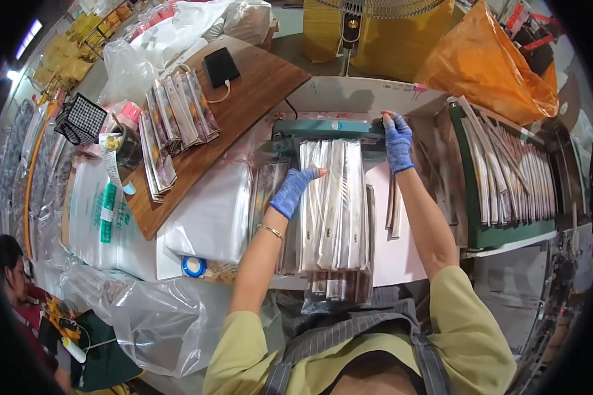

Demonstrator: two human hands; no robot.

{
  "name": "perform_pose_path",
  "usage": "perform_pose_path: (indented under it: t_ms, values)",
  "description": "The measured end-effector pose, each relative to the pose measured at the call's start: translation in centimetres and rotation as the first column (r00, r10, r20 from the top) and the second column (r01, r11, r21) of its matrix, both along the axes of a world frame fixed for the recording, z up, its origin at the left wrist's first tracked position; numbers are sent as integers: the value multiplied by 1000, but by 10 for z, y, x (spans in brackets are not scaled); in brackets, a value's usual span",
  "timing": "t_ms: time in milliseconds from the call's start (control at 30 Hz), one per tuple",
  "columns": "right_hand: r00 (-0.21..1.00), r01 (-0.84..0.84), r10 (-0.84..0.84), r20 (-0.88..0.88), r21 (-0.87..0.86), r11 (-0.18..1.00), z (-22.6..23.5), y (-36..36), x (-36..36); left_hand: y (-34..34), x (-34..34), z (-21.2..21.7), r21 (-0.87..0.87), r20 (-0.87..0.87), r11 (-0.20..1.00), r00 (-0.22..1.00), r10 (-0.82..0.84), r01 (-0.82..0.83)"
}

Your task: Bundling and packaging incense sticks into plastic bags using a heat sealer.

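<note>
In front of me lies a thick stack of long, narrow clear plastic sleeves [336,217] with flat printed items inside, its far end against a green bar-type bag sealer [323,128]. My left hand [295,189], in a blue glove with bare fingertips, is closed at the left side of the stack, fingertips on the upper sleeves. My right hand [398,141], gloved the same way, is closed around the right end of the sealer's bar. A small dark part shows by its fingertips. More filled sleeves stick out beneath the stack toward my apron.
A green bin [507,236] packed with filled sleeves stands right. Left are clear bags [211,217], a blue tape roll [194,266] and a wooden board [244,72] bearing sleeve bundles and a black power bank [221,67]. A fan [375,8] stands beyond; another person sits lower left.
</note>
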State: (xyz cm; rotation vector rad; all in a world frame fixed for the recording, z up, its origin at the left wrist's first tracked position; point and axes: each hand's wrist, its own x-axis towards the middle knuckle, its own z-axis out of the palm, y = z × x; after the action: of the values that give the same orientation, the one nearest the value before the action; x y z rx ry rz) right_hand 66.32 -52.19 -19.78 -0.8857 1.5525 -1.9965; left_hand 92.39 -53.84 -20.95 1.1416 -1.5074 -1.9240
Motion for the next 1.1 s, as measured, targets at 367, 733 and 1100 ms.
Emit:
perform_pose_path:
  t_ms: [367, 733, 1100]
  values:
    - [997, 37, -39, -68, -36, 999, -28, 12, -10, 13, 4, -8, -106, 118, 993, 991, 57, -44]
    - [282, -522, 677, -679, 484, 703, 3, 258, 149, 168, 71, 86, -392, 910, 347, 414, 11, 852]
    - [396, -527, 700, -594, 478, 703, 12, 286, 169, 219, 69, 15, -616, 365, 729, 928, -72, 298]
